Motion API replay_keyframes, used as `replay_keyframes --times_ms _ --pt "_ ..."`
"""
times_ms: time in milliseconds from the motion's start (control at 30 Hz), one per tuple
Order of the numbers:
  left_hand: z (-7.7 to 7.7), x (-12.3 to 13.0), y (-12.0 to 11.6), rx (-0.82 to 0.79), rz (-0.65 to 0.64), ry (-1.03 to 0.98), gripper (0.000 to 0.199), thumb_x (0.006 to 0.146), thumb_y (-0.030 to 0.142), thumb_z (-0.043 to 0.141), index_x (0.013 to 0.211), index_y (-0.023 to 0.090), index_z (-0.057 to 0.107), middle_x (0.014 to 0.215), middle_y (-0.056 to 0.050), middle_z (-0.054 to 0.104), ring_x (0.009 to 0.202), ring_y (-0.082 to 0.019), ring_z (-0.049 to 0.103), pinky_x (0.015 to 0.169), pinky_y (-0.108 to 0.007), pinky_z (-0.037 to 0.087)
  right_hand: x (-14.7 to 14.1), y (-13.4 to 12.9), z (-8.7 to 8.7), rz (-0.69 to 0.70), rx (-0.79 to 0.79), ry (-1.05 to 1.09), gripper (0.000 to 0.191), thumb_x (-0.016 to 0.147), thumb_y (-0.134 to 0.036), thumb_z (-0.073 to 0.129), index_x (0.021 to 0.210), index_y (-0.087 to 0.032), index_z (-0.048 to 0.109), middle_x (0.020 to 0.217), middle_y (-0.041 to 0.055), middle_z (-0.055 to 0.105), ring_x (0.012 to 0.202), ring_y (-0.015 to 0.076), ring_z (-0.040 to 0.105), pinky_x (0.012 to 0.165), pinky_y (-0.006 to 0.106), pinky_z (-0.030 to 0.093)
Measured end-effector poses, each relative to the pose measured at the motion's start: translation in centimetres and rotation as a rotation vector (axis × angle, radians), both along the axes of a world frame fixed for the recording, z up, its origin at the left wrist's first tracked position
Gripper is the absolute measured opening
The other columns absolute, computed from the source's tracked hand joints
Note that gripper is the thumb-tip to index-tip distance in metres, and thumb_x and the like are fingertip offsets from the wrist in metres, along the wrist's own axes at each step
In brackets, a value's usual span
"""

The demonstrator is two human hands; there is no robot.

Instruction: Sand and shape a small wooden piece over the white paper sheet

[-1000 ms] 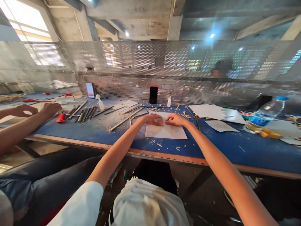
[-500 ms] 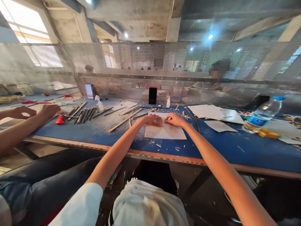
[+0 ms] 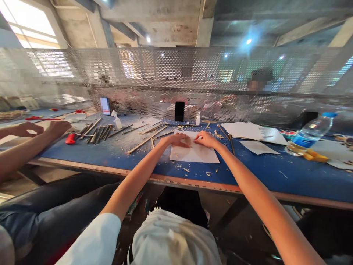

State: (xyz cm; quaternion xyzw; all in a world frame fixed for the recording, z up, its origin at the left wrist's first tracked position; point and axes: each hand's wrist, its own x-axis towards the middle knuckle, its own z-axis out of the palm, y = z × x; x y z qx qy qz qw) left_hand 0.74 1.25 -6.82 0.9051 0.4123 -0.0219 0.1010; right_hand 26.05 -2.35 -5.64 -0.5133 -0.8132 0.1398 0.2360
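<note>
"Head view — how far along with the white sheet (image 3: 194,156)?"
"Under way, apparently; nothing visibly finished. Flat on the blue table (image 3: 261,169). Left hand (image 3: 179,140) loosely open over it, right hand (image 3: 203,140) pinched or nearly — any hold too small to tell."
"Around?"
"Pale shavings (image 3: 186,170), just beside."

- From my remote seat, I take this for a rough factory workshop.
- I see wood shavings (image 3: 217,135) and thin wooden sticks (image 3: 143,143) scattered on a long blue workbench (image 3: 275,180).
- A co-worker's forearm (image 3: 29,150) shares it.
- I also make out a perforated metal screen (image 3: 154,70) and bare concrete ceiling (image 3: 165,27) with hard lamps (image 3: 248,41).
</note>
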Motion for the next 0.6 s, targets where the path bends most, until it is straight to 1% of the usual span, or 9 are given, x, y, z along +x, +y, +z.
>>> replay_keyframes --times_ms 67,133,167,300,367,433,467,533,600 --pt "-0.07 -0.05 0.06 0.003 -0.001 0.002 0.091 0.096 0.074 0.063 0.17 0.027 0.039 0.175 -0.011 0.04 0.158 -0.035 0.037 0.127 -0.045 0.034 -0.02 -0.04 -0.03 0.014 -0.031 -0.005 0.015 0.085 -0.036 0.088 0.084 -0.021 0.084 0.097 0.0067 0.082 0.082 0.0198 0.071 0.075 0.028 0.053" --pt "-0.19 -0.12 0.17 0.008 -0.018 -0.003 0.088 0.096 0.074 0.062 0.17 0.033 0.039 0.173 -0.008 0.043 0.156 -0.034 0.039 0.127 -0.046 0.035 -0.03 -0.09 -0.03 0.069 -0.102 -0.006 0.018 0.085 -0.039 0.088 0.084 -0.021 0.083 0.089 0.0055 0.082 0.079 0.0195 0.07 0.072 0.028 0.052" --pt "-0.26 -0.15 0.23 0.011 -0.025 -0.008 0.087 0.096 0.074 0.063 0.169 0.034 0.039 0.173 -0.007 0.044 0.156 -0.035 0.04 0.127 -0.046 0.035 -0.04 -0.12 -0.03 0.084 -0.118 -0.001 0.019 0.085 -0.04 0.088 0.085 -0.021 0.083 0.089 0.0054 0.081 0.079 0.0196 0.07 0.072 0.028 0.052" --pt "-0.41 -0.21 0.39 0.014 -0.022 -0.017 0.09 0.095 0.074 0.063 0.17 0.03 0.038 0.174 -0.009 0.041 0.157 -0.036 0.038 0.127 -0.045 0.034 -0.17 -0.17 -0.06 0.019 -0.042 0.027 0.018 0.085 -0.038 0.086 0.086 -0.021 0.083 0.098 0.0073 0.082 0.082 0.0202 0.07 0.074 0.029 0.052" --pt "-0.4 -0.17 0.4 0.012 -0.02 -0.01 0.092 0.094 0.075 0.062 0.17 0.029 0.038 0.173 -0.01 0.042 0.157 -0.035 0.039 0.127 -0.045 0.035 -0.2 -0.11 -0.11 0.023 -0.075 0.017 0.021 0.085 -0.041 0.085 0.086 -0.02 0.083 0.094 0.0067 0.081 0.077 0.019 0.069 0.072 0.029 0.051" --pt "-0.34 -0.1 0.36 0.007 -0.026 -0.006 0.092 0.094 0.076 0.061 0.17 0.031 0.037 0.172 -0.009 0.044 0.156 -0.036 0.04 0.126 -0.046 0.035 -0.17 0.01 -0.2 0.068 -0.151 0.002 0.024 0.087 -0.044 0.083 0.088 -0.02 0.083 0.088 0.0055 0.08 0.071 0.0177 0.066 0.069 0.029 0.05" --pt "-0.29 -0.06 0.32 0.006 -0.027 -0.005 0.092 0.094 0.076 0.061 0.17 0.031 0.036 0.172 -0.009 0.044 0.156 -0.036 0.04 0.126 -0.046 0.035 -0.14 0.07 -0.26 0.077 -0.156 -0.002 0.025 0.087 -0.044 0.082 0.089 -0.02 0.083 0.088 0.0054 0.08 0.071 0.0175 0.066 0.069 0.029 0.05" --pt "-0.19 -0.01 0.21 0.007 -0.023 -0.004 0.092 0.094 0.075 0.062 0.17 0.03 0.036 0.173 -0.009 0.043 0.157 -0.036 0.039 0.127 -0.046 0.034 -0.08 0.19 -0.37 0.043 -0.079 0.0 0.022 0.087 -0.042 0.084 0.09 -0.02 0.084 0.095 0.0069 0.081 0.076 0.0185 0.068 0.072 0.029 0.051" --pt "-0.07 0.0 0.07 0.01 -0.017 -0.005 0.092 0.094 0.073 0.062 0.169 0.027 0.038 0.174 -0.012 0.041 0.157 -0.036 0.038 0.128 -0.044 0.032 -0.03 0.25 -0.42 0.001 0.006 0.005 0.018 0.085 -0.039 0.086 0.088 -0.021 0.084 0.104 0.0088 0.081 0.083 0.02 0.07 0.076 0.029 0.052"
